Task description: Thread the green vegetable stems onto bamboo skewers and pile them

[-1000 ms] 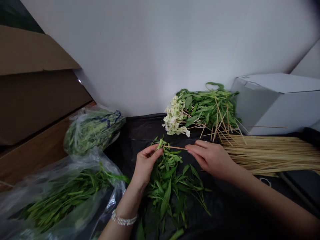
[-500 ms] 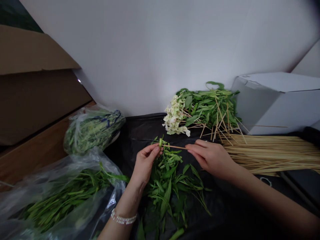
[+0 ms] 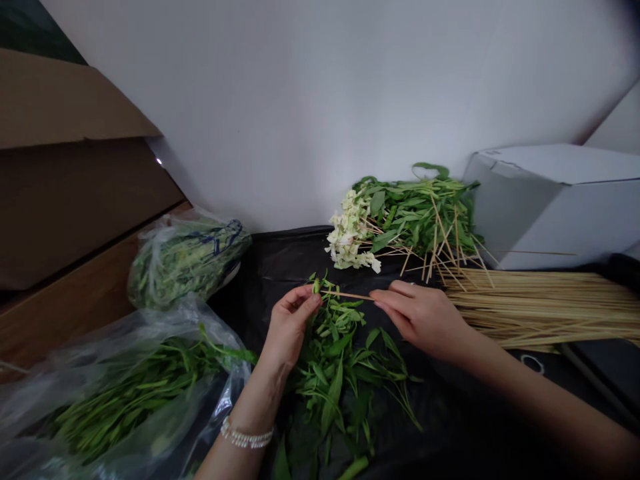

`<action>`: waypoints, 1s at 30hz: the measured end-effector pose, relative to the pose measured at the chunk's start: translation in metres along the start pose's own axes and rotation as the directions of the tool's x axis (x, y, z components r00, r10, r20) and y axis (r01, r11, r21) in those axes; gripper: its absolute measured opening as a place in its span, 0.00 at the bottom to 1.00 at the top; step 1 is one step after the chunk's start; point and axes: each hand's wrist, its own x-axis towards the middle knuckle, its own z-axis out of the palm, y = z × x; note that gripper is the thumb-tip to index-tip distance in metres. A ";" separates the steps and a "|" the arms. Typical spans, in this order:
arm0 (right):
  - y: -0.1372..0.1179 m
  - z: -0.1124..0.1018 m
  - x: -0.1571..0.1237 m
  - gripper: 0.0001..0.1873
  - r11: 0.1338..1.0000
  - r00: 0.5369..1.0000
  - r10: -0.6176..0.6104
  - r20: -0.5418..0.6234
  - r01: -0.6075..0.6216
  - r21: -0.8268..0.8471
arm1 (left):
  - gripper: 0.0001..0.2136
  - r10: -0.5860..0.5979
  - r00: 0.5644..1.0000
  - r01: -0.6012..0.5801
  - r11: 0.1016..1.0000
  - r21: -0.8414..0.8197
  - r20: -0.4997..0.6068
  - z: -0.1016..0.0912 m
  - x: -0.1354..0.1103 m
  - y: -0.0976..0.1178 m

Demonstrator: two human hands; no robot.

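Note:
My left hand [image 3: 293,320] pinches a small green piece of leafy stem [image 3: 316,287] between thumb and fingers. My right hand [image 3: 417,310] grips a thin wooden skewer [image 3: 347,295], held almost level, its far end at the green piece. Whether the tip has gone through the green cannot be made out. Below both hands, a loose heap of leafy green stems [image 3: 333,373] lies on black plastic sheeting [image 3: 280,257].
At the back, a pile of greens [image 3: 410,213] with skewers and pale flowers [image 3: 350,233] leans near a white box [image 3: 565,200]. Many bare skewers [image 3: 550,307] lie at right. Left are two plastic bags of greens [image 3: 185,260], an open bag [image 3: 200,400] nearer, and a cardboard box [image 3: 75,200].
My left fingers and the green piece have shifted slightly left, and the piece looks turned or folded lower. My right hand and the skewer have barely moved.

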 end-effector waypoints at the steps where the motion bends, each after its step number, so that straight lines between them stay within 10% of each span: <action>1: -0.001 0.000 0.000 0.17 1.000 1.000 -0.002 0.000 0.002 -0.005 | 0.12 -0.002 1.000 0.002 1.000 0.002 0.008 0.000 0.000 0.000; 30: -0.017 0.018 -0.005 0.15 0.996 1.000 -0.019 -0.002 0.019 0.090 | 0.13 -0.222 0.958 0.230 0.973 -0.025 0.183 0.010 -0.011 -0.001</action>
